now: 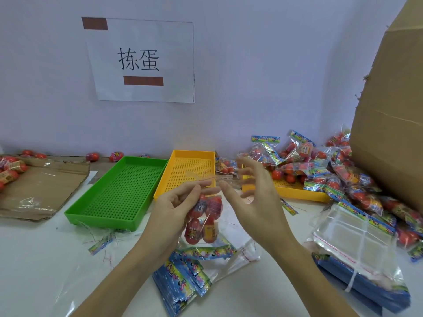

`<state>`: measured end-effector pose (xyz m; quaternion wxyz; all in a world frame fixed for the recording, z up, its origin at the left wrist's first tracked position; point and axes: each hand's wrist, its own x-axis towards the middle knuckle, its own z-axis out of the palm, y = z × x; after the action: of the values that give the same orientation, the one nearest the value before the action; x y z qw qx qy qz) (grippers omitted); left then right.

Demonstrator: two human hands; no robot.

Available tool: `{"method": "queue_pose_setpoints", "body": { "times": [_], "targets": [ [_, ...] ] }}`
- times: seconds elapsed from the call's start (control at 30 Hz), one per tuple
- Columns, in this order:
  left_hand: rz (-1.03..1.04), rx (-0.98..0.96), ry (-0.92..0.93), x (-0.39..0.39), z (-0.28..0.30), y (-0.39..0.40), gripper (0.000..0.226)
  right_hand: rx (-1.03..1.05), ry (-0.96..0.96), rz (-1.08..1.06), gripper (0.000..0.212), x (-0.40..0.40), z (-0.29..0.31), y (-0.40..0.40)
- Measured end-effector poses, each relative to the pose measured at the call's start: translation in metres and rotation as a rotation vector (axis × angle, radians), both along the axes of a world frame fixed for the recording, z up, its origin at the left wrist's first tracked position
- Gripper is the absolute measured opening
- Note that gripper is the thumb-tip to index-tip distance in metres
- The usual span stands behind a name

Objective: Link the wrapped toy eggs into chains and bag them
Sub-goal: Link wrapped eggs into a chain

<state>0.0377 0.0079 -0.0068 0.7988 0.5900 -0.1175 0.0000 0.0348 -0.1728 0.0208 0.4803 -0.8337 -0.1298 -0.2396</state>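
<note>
A clear bag point(203, 220) with several red wrapped toy eggs inside hangs in front of me, its printed header card point(206, 251) at the bottom. My left hand point(174, 209) grips the bag, fingers curled round its upper part near the open mouth. My right hand point(254, 191) is beside it to the right, fingers spread and blurred, thumb and forefinger at a thin clear strip point(223, 178) at the bag's top. Whether it pinches the strip is unclear.
A green perforated tray point(75, 213) and a yellow tray point(164, 177) lie ahead; a second yellow tray point(297, 193) holds bagged eggs point(304, 165). Stacks of empty bags point(357, 243) and header cards point(183, 284) lie near me. A cardboard box point(393, 110) stands right; loose eggs point(11, 168) lie left.
</note>
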Motion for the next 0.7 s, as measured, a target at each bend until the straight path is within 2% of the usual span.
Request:
{"method": "queue_pose_setpoints", "body": {
  "times": [0.07, 0.13, 0.17, 0.4, 0.6, 0.7],
  "targets": [
    [-0.021, -0.015, 0.033, -0.001, 0.001, -0.001, 0.030, 0.205, 0.199, 0.106, 0.033, 0.001, 0.000, 0.001],
    [-0.028, -0.007, 0.061, -0.001, 0.000, -0.002, 0.031, 0.266, 0.232, 0.115, 0.010, 0.002, 0.000, -0.001],
    [-0.020, 0.001, 0.066, -0.002, 0.000, -0.002, 0.032, 0.265, 0.218, 0.101, 0.007, 0.002, -0.002, -0.001],
    [0.033, 0.036, 0.096, 0.000, 0.000, -0.002, 0.030, 0.364, 0.281, -0.017, 0.022, 0.006, -0.006, -0.003],
    [0.174, -0.003, 0.042, 0.000, -0.003, -0.002, 0.015, 0.178, 0.163, -0.075, 0.024, 0.004, -0.012, 0.001],
    [0.197, 0.012, 0.050, -0.001, -0.003, 0.000, 0.014, -0.102, -0.094, -0.186, 0.018, 0.000, -0.013, 0.008]
  ]
}}
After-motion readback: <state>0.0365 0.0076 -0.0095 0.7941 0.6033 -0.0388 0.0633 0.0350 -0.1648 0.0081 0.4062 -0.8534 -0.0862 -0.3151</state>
